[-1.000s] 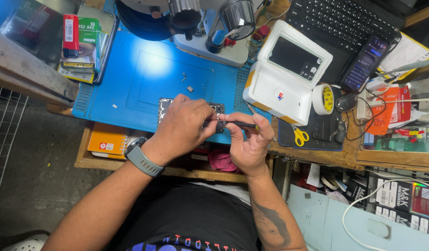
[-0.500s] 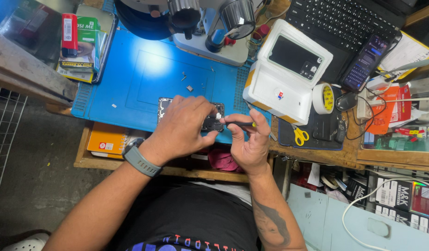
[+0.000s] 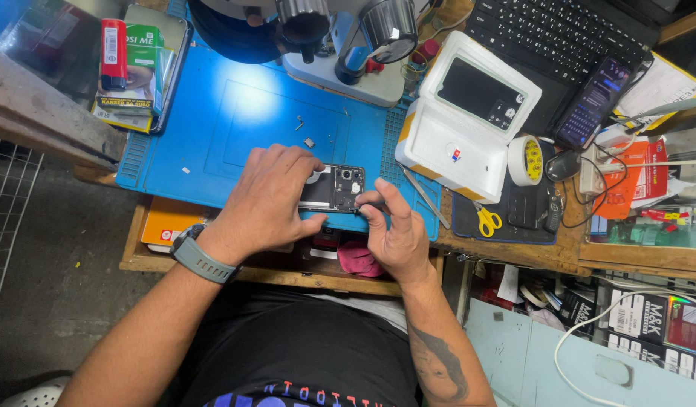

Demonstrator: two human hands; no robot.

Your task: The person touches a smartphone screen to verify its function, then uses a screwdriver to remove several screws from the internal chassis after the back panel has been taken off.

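Note:
An opened black phone (image 3: pixel 342 188) with its back off lies on the blue work mat (image 3: pixel 212 128) near the front edge. My left hand (image 3: pixel 269 197), with a grey watch on the wrist, grips the phone's left part, fingers on top and thumb under the near edge. My right hand (image 3: pixel 393 234) sits at the phone's right end. Its thumb and forefinger pinch a thin dark tool (image 3: pixel 372 203) against the phone's edge. Most of the tool is hidden by the fingers.
A microscope (image 3: pixel 348 38) stands at the back of the mat, with small loose parts (image 3: pixel 308 141) below it. To the right are a white foam box (image 3: pixel 453 143), metal tweezers (image 3: pixel 423 197), a yellow tape roll (image 3: pixel 527 160), yellow scissors (image 3: pixel 486 221), a laptop (image 3: pixel 559 34) and a lit phone (image 3: pixel 593 102). Stacked boxes (image 3: pixel 133 71) are at the left.
My left hand has slid a little to the left, uncovering more of the phone's inside. The dark tool in my right hand has dropped from level down to the phone's right edge.

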